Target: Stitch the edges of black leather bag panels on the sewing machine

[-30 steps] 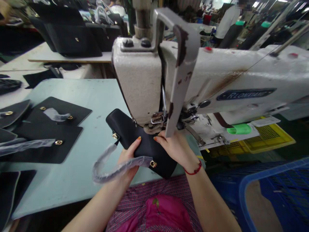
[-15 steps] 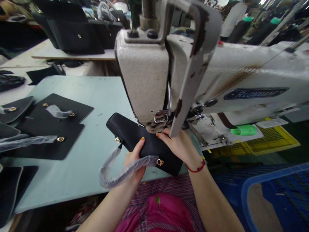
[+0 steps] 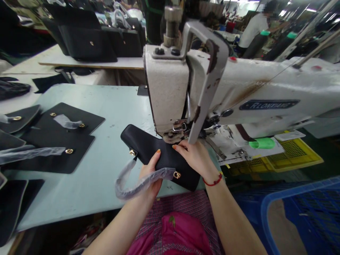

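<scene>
Our left hand (image 3: 149, 169) has its grip clamped on the black bag panel (image 3: 165, 157), thumb on top, with the plastic-wrapped handle (image 3: 128, 193) looping across the wrist. The panel sits over the pale counter (image 3: 79, 191), its far edge beneath the sewing machine (image 3: 168, 88). Our right hand (image 3: 195, 157) touches it near that edge; we cannot tell whether its grip is together.

Orange polish colours the thumbnails (image 3: 158, 151) of the left hand (image 3: 151, 168) and right hand (image 3: 195, 157). I see a thin red bracelet (image 3: 213, 182) on the right wrist, bare forearms, and finely checked clothing (image 3: 182, 203) with a shiny magenta panel (image 3: 186, 233) bearing a green leaf-like motif (image 3: 172, 221).
</scene>
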Motion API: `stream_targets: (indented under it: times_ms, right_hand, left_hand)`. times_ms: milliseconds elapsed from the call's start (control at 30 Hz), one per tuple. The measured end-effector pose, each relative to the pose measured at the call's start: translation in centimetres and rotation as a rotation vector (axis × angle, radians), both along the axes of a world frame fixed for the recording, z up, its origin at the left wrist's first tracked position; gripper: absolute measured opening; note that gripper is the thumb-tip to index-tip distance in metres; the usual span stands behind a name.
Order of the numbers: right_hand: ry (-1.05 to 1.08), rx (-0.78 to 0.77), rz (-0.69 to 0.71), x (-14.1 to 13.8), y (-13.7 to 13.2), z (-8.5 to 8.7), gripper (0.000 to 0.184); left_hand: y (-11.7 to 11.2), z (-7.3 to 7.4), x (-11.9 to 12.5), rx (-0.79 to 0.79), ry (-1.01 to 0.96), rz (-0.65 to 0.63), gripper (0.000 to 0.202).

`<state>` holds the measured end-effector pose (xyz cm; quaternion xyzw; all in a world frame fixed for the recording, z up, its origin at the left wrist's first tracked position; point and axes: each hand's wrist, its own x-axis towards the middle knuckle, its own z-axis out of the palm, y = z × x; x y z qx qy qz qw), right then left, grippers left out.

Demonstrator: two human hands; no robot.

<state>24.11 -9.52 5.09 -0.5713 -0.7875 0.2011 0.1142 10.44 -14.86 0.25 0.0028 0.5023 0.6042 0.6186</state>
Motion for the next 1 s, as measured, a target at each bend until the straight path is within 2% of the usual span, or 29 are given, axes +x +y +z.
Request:
stream_targets:
  times_ms: [100,367,700,900,1000]
  right_hand:
    - [0.008,0.010,0.003,0.1,0.0,-0.1,0.030]
    - [0.016,0.041,0.001,0.2,0.0,-0.6,0.029]
    - [0.049,0.041,-0.011,0.0,-0.1,-0.7,0.027]
    - [0.204,-0.013,0.022,0.1,-0.1,-1.4,0.026]
    - [0.330,-0.057,0.026,0.0,-0.3,-2.0,0.026]
  left_hand:
    - [0.0,0.1,0.1,-0.014,0.039,-0.005,0.035]
    - [0.3,0.6,0.2,-0.055,-0.009,0.063,0.040]
    - [0.4,0.0,-0.4,-0.051,-0.045,0.057,0.031]
    - [1.0,0.2,-1.4,-0.010,0.001,0.040,0.024]
    - [1.6,0.4,-2.4,0.021,0.029,-0.014,0.026]
